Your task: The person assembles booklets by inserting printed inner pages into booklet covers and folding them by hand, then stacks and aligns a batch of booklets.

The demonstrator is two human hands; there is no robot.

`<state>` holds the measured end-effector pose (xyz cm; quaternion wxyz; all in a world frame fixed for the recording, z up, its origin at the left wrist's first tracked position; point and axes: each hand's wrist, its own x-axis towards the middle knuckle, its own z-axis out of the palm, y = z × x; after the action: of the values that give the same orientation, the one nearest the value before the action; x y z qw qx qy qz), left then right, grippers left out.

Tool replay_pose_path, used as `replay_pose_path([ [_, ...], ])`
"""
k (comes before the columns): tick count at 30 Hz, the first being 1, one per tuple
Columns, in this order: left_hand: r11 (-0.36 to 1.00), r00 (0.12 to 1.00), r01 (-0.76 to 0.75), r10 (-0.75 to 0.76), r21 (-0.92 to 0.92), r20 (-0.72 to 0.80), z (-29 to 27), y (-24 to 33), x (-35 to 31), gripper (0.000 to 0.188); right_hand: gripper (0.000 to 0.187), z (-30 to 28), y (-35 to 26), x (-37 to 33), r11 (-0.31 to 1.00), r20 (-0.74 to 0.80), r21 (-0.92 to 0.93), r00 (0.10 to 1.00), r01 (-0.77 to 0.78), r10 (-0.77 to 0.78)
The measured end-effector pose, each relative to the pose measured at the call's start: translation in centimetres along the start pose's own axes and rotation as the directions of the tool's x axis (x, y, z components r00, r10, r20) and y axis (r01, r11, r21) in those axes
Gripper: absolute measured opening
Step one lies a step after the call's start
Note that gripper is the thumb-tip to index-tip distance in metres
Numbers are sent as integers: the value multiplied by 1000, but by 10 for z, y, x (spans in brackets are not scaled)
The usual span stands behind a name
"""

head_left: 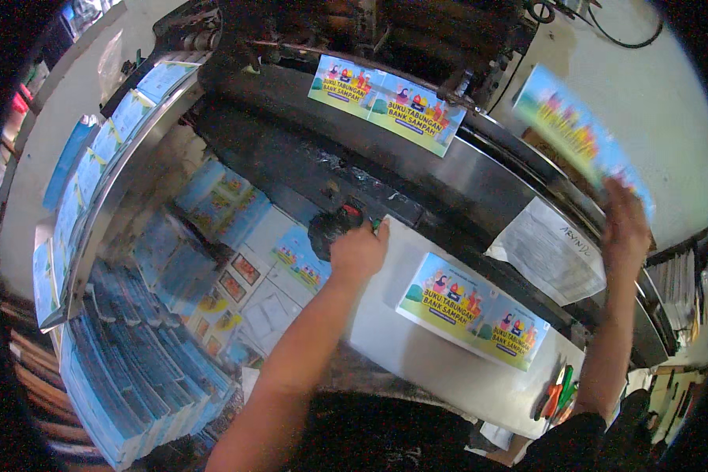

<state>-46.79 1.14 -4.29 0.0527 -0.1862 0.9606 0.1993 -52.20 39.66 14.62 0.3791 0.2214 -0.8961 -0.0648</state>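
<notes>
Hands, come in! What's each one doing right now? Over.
Left hand gripping the black knob on the machine. Right hand raised, holding a colourful printed sheet, blurred. Another printed sheet flat on the white table. Nothing blocking.

Glossy, smooth paper is seen on the colourful printed rectangular sheet; the pale flat surface looks matt, and the curved grey metal machine bed is brushed, kinda shiny.
</notes>
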Motion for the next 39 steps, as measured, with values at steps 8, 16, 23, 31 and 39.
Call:
replay_pose_path([
  [8,1000,999,-6,7,-7,36,3,-1,1,64,35,27,-50,-90,950,385,310,918,-28,-98],
  [16,999,999,-44,45,-9,20,0,-2,2,62,63,-26,-134,-129,842,672,517,683,-154,-287],
  [23,1000,1000,-15,14,-21,-17,4,-6,0,60,49,-34,-134,-120,810,721,547,611,-214,-325],
  [31,998,1000,-21,22,-66,22,-5,-2,0,60,17,-36,-64,-74,850,676,431,732,-304,-81],
  [39,999,1000,-4,4,-40,2,-1,-5,-2,60,41,-31,18,15,997,-46,9,996,-81,82],
])
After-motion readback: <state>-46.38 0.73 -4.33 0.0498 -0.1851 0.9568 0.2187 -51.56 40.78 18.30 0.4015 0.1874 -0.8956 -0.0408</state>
